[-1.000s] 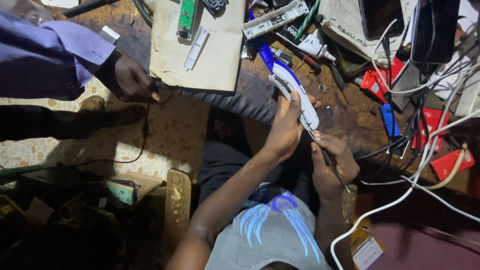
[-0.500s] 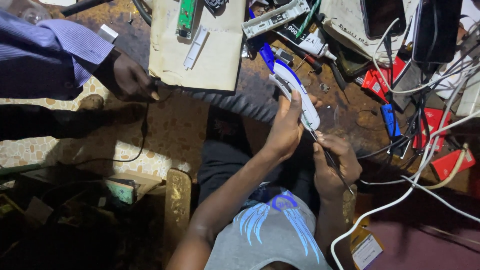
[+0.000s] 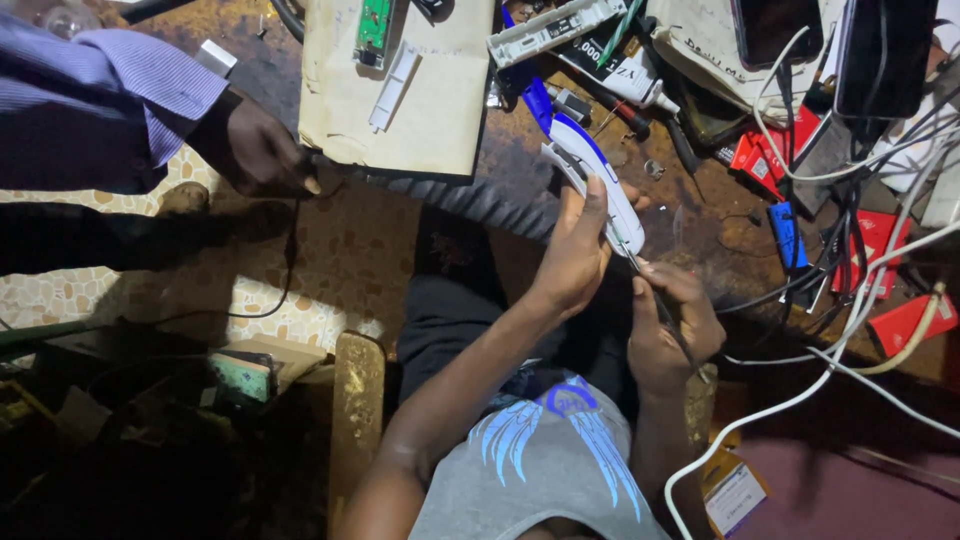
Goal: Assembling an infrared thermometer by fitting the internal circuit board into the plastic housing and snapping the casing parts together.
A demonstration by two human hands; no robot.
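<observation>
The desk [image 3: 690, 215] is dark, rusty and very crowded, and it runs across the top of the view above a floor [image 3: 120, 290] with a yellow pebble pattern. Compared with half a second earlier and one second earlier, almost nothing has changed: the things on the desk lie in the same places and both hands have the same pose.

At the top left another person's arm in a striped purple sleeve [image 3: 100, 90] reaches in, and that person's hand [image 3: 255, 150] rests at the lower left corner of a brown envelope [image 3: 400, 90], as before. On the envelope lie a green circuit board [image 3: 374, 25] and a white plastic strip [image 3: 392, 72]. On the right side white cables [image 3: 830, 370] and black cables cross over red packets [image 3: 905, 320].

The left hand [image 3: 575, 255] is closed around a white and blue device [image 3: 600, 185], a long curved casing, and holds it up over the edge of the desk, with the thumb stretched along its side. The right hand [image 3: 670, 330] is just beside it, lower and to the right, and is closed on a thin dark tool [image 3: 655, 300]. The tip of the tool touches the lower end of the device. The tool has stayed at this same spot through all three moments.
</observation>
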